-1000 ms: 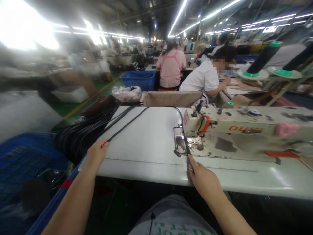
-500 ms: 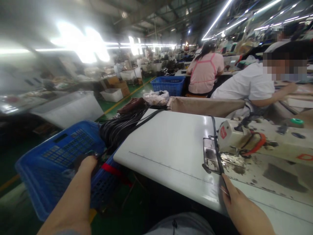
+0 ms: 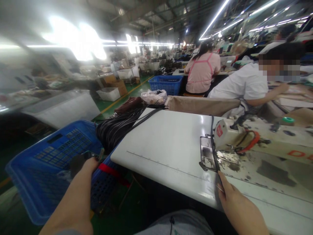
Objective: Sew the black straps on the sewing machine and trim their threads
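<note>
My left hand [image 3: 90,166] reaches down into the blue plastic basket [image 3: 26,192] beside the table. Its fingers curl among dark items near the rim, and what they hold is hidden. My right hand [image 3: 231,192] is closed on a narrow black strap [image 3: 213,143] at the table's front edge. A thin shiny metal piece [image 3: 220,187] sticks out by its thumb. From there the strap runs away from me across the white table [image 3: 166,147], past the needle side of the sewing machine [image 3: 244,137].
A bundle of black straps [image 3: 114,127] hangs over the table's left end. A red band [image 3: 113,173] is tied at the basket. Behind the table stands a beige fabric-lined bin [image 3: 202,106]. Co-workers in white [image 3: 242,81] and pink [image 3: 202,71] sit beyond.
The view has shifted slightly to the right. My left hand has moved a little within the basket, and a small greenish piece now shows beside it. The right hand stays on the strap.
</note>
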### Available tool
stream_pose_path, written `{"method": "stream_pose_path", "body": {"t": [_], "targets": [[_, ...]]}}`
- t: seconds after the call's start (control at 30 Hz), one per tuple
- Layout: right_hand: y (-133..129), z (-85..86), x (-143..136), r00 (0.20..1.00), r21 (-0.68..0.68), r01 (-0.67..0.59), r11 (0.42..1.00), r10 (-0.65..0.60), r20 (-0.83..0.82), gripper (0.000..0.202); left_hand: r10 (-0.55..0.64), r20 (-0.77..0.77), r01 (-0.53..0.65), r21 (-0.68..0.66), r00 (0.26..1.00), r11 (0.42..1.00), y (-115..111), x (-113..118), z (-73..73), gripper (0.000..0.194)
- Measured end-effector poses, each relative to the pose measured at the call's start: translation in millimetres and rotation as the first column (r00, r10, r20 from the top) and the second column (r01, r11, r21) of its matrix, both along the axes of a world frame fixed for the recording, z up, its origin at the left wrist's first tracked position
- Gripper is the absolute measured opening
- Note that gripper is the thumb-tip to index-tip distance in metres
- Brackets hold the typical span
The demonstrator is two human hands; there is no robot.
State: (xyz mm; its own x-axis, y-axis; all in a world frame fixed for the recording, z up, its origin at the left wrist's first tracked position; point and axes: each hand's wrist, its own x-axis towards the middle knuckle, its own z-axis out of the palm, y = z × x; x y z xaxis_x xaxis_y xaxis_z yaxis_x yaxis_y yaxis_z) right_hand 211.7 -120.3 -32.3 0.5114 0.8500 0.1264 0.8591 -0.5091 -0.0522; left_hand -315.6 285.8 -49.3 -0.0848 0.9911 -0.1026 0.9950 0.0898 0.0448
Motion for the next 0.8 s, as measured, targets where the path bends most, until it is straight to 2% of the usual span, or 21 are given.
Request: {"method": "stream_pose_path", "body": {"t": [0.1,0.2,0.27,0.33,0.4,0.5,0.57,0.63,0.67,0.7,0.8], "targets": [[1,3.6,-3,1.000,0.004,0.010,1.000,-0.010,0.020,0.052,-0.035,0.009,0.034,0.060,0.999,0.998,4,18,7.9,0.040],[2,9.9,-9,0.999,-0.026,0.026,0.999,-0.025,0.037,0.048,-0.127,0.044,0.112,0.245,0.991,0.963,2,54,18.1,0.044],[3,13.8,-12,0.998,-0.051,0.038,0.998,-0.036,0.042,0.046,-0.253,0.093,0.190,0.432,0.963,0.882,-7,94,24.2,0.037],[3,17.0,-15,0.998,-0.072,0.050,0.996,-0.047,0.042,0.046,-0.429,0.139,0.300,0.528,0.893,0.795,-24,144,28.5,0.031],[4,20.2,-17,0.997,-0.091,0.065,0.994,-0.063,0.035,0.047,-0.611,0.229,0.443,0.508,0.758,0.739,-52,201,29.5,0.027],[3,25.5,-19,0.997,-0.124,0.082,0.989,-0.083,-0.002,0.050,-0.790,0.404,0.641,0.464,0.461,0.611,-107,286,23.2,0.027],[3,28.5,-20,0.995,-0.147,0.080,0.986,-0.086,-0.039,0.051,-0.839,0.469,0.733,0.463,0.274,0.498,-147,336,16.2,0.028],[2,30.1,-20,0.994,-0.159,0.068,0.985,-0.080,-0.073,0.053,-0.887,0.449,0.812,0.476,0.108,0.340,-183,376,10.3,0.032],[1,30.4,-20,0.993,-0.157,0.063,0.986,-0.077,-0.084,0.053,-0.909,0.415,0.847,0.467,0.046,0.256,-198,392,8.5,0.035],[1,30.5,-21,0.993,-0.150,0.059,0.987,-0.073,-0.095,0.054,-0.928,0.373,0.868,0.455,0.019,0.201,-210,407,7.6,0.038],[-2,30.7,-21,0.989,-0.113,0.054,0.992,-0.069,-0.129,0.052,-0.966,0.259,0.893,0.431,0.015,0.129,-234,436,7.8,0.042]]}}
